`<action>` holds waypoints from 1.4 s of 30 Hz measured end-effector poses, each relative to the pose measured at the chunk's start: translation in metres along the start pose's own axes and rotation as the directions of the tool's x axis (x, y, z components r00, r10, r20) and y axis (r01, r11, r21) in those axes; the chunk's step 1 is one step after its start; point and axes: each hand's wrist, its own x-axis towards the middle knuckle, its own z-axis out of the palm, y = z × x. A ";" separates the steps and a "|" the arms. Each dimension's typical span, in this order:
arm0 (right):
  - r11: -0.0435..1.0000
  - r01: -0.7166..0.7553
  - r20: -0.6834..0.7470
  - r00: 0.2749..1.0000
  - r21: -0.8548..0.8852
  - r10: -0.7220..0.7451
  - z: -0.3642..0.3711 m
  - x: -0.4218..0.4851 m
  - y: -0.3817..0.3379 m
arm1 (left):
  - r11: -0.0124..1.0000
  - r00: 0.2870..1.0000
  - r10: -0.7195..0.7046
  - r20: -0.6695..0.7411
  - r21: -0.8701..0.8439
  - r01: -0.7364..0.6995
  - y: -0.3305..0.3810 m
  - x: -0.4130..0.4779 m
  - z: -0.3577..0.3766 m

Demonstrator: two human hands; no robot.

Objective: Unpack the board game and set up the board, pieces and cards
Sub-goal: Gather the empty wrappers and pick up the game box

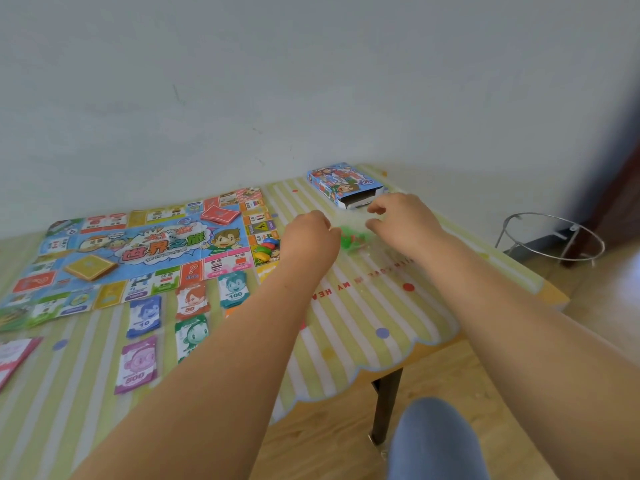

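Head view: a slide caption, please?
Left hand and right hand hold a bag of green pieces beside the board and open box.

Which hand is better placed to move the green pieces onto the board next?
Left, probably. The left hand sits between the bag of green pieces and the board, at its right edge. The right hand is on the bag's far side, nearer the box.

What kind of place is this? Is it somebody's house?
Probably a room in a home. A small table with a striped, dotted cover stands against a plain white wall on a wooden floor, and a game board is spread on it.
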 end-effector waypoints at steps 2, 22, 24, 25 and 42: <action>0.999 0.000 0.039 0.999 -0.034 0.002 0.003 0.007 -0.001 | 1.000 1.000 -0.018 0.016 0.009 0.017 0.001 0.006 0.003; 0.998 0.000 -0.074 0.997 -0.059 -0.004 0.013 0.019 -0.003 | 0.977 0.986 -0.152 0.068 -0.144 0.160 0.010 0.034 0.017; 0.999 -0.001 -0.164 0.986 0.052 0.009 0.007 0.017 -0.003 | 0.960 0.989 -0.142 0.041 -0.238 0.147 0.010 0.032 0.013; 0.995 0.006 -0.200 0.980 0.103 0.015 0.003 0.015 -0.003 | 0.949 0.991 -0.129 0.032 -0.284 0.133 0.011 0.030 0.009; 0.976 0.014 0.155 0.988 -0.218 0.020 -0.020 -0.027 -0.011 | 0.656 0.967 -0.247 0.058 -0.724 0.211 -0.003 0.007 -0.023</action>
